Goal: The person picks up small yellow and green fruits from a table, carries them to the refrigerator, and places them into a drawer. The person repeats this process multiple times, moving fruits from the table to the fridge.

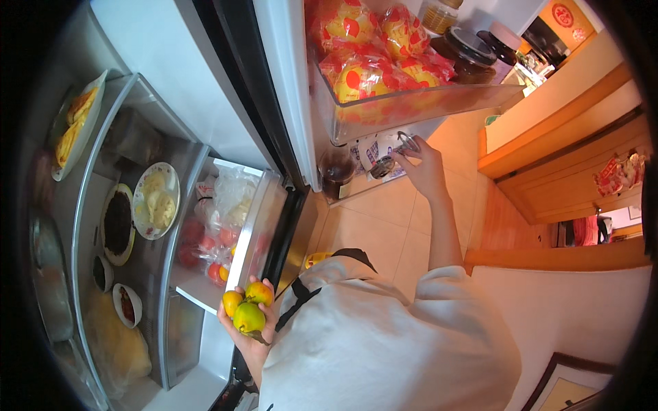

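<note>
My left hand [251, 348], low in front of the pulled-out fridge drawer [257, 226], cradles several small mandarins: a green one [249, 318] with a leaf and yellow-orange ones [259, 293] behind it. My right hand [426, 169] reaches to the lower shelf of the fridge door. Its thumb and fingers close at a shiny round silver thing [409, 142], whose kind I cannot make out. Beside it are a dark round lid [382, 166] and a jar of dark brown contents [337, 164]. Bagged red and orange fruit [212, 240] lies in the drawer.
The door's upper shelf [425, 103] holds red-and-yellow wrapped packages [363, 79] and jars with dark lids [469, 46]. On the fridge shelves stand a flowered bowl [171, 179], a plate of dark food [118, 222] and small bowls [127, 305]. A tiled floor [384, 212] lies below.
</note>
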Action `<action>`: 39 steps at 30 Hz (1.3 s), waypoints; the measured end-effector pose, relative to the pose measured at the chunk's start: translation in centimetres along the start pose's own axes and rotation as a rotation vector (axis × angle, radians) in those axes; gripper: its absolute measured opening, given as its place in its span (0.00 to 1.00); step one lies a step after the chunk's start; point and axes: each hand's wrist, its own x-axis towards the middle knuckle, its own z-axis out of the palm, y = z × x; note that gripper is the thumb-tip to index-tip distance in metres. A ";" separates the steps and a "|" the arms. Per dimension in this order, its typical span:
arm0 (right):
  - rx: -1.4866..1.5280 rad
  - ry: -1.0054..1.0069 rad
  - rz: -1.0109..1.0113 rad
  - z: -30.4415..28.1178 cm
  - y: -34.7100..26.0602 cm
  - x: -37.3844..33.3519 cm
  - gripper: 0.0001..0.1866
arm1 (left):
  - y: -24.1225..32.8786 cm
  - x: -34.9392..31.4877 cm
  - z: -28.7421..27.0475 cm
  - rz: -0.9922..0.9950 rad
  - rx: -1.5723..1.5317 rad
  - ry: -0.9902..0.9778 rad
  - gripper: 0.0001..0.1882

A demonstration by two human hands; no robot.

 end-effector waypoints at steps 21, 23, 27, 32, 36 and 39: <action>0.827 -0.890 -0.500 9.1 -16.3 -9.5 0.20 | 3.1 -6.2 -6.2 0.420 -0.019 -0.247 0.22; 0.825 -1.087 -0.555 11.4 -19.6 -11.3 0.17 | 2.7 -8.0 -7.7 0.537 -0.113 -0.276 0.22; 0.940 -1.427 -0.526 13.9 -24.7 -15.0 0.16 | 1.0 -11.5 -9.9 0.784 -0.310 -0.196 0.22; 0.912 -1.735 -0.556 16.1 -27.2 -20.5 0.15 | -2.9 -15.7 -13.2 1.108 -0.460 -0.156 0.23; 0.911 -1.892 -0.606 18.7 -26.6 -24.4 0.12 | -6.4 -18.5 -15.0 1.341 -0.533 -0.128 0.19; 0.900 -1.927 -0.677 18.7 -27.6 -27.4 0.11 | -8.8 -20.2 -16.1 1.405 -0.757 -0.084 0.19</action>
